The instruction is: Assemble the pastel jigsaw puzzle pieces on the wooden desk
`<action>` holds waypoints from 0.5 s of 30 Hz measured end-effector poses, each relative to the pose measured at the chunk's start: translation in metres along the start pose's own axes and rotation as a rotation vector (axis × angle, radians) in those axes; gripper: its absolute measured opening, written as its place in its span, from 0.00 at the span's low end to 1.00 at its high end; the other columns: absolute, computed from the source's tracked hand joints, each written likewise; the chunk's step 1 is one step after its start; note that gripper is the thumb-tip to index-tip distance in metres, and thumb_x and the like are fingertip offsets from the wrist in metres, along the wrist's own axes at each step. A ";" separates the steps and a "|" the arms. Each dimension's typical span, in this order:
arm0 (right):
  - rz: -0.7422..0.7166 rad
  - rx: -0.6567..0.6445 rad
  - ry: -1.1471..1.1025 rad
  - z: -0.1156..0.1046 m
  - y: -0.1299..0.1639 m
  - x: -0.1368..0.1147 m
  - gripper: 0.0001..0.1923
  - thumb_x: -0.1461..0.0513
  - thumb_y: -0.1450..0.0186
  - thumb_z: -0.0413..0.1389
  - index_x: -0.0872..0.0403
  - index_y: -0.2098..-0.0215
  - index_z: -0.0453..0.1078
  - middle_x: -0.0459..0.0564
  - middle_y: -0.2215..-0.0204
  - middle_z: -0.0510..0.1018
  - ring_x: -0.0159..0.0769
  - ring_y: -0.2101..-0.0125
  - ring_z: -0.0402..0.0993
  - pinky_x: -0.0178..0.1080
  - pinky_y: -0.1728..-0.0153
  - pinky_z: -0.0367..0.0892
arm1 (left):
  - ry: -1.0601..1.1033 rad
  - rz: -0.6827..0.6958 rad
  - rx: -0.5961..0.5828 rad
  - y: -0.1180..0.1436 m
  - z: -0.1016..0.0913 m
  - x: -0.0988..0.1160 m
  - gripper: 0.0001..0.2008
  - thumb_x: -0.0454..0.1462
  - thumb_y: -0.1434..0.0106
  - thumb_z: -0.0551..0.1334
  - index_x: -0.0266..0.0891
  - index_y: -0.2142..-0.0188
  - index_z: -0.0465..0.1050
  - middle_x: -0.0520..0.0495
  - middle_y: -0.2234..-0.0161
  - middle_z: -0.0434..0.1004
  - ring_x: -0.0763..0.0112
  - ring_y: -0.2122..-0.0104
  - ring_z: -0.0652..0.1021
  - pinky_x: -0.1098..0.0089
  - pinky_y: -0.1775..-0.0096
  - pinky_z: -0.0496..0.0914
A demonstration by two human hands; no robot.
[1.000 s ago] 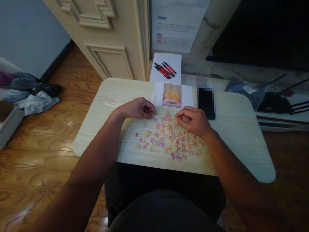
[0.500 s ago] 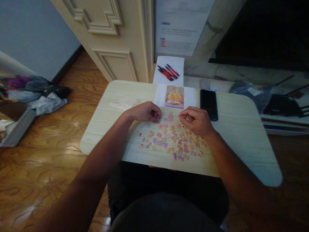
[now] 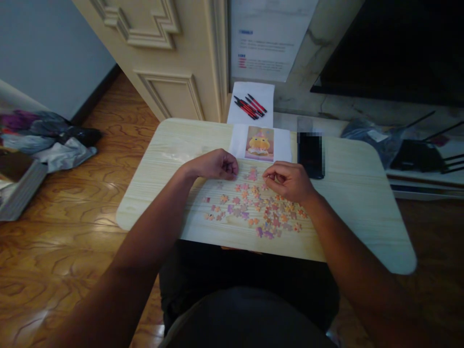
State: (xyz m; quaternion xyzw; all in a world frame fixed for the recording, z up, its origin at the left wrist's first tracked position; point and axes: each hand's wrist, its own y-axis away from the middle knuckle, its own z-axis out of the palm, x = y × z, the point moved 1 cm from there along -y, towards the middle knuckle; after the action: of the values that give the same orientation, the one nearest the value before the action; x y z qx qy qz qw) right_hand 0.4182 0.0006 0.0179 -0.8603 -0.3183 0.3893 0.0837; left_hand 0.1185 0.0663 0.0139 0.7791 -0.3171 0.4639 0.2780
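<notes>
Loose jigsaw puzzle pieces [image 3: 255,205] in pink, orange and purple lie spread over the pale wooden table. My left hand [image 3: 222,165] rests at their upper left with its fingers curled in; whatever it may hold is hidden. Across from it, my right hand [image 3: 290,181] is closed in a pinch over the upper right pieces, thumb against forefinger. Anything between those fingertips is too small to make out. A few joined pink pieces [image 3: 252,174] lie between the two hands. Just beyond them is a printed picture [image 3: 260,144] of a yellow-orange figure on white paper.
A black phone [image 3: 311,155] lies beyond my right hand. Behind the table, red and black pens [image 3: 250,107] rest on white paper. Clear plastic [image 3: 177,152] lies on the table's left part. Bags [image 3: 68,140] sit on the floor at the far left.
The whole view has shifted slightly. My right hand has moved a little down and left over the pieces. My left hand stays nearly in place, its fingers curled a bit more.
</notes>
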 end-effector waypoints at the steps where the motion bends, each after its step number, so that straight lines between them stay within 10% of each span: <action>1: 0.007 -0.010 -0.003 0.000 0.000 0.000 0.04 0.61 0.32 0.62 0.52 0.63 0.81 0.43 0.73 0.79 0.30 0.78 0.65 0.39 0.71 0.62 | 0.004 -0.002 0.003 0.000 0.000 -0.001 0.08 0.37 0.41 0.74 0.35 0.63 0.84 0.54 0.75 0.76 0.77 0.76 0.72 0.75 0.72 0.64; 15: 0.106 -0.080 -0.081 -0.018 0.001 -0.001 0.05 0.61 0.35 0.62 0.52 0.65 0.81 0.44 0.73 0.81 0.32 0.76 0.72 0.37 0.71 0.67 | 0.056 -0.043 0.038 -0.001 -0.001 0.003 0.09 0.40 0.43 0.75 0.35 0.67 0.84 0.52 0.75 0.80 0.77 0.77 0.73 0.75 0.71 0.66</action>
State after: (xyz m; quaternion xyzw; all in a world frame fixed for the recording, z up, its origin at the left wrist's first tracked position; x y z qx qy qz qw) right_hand 0.4309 0.0009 0.0307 -0.8623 -0.2905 0.4146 0.0155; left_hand 0.1198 0.0676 0.0167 0.7777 -0.2834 0.4851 0.2819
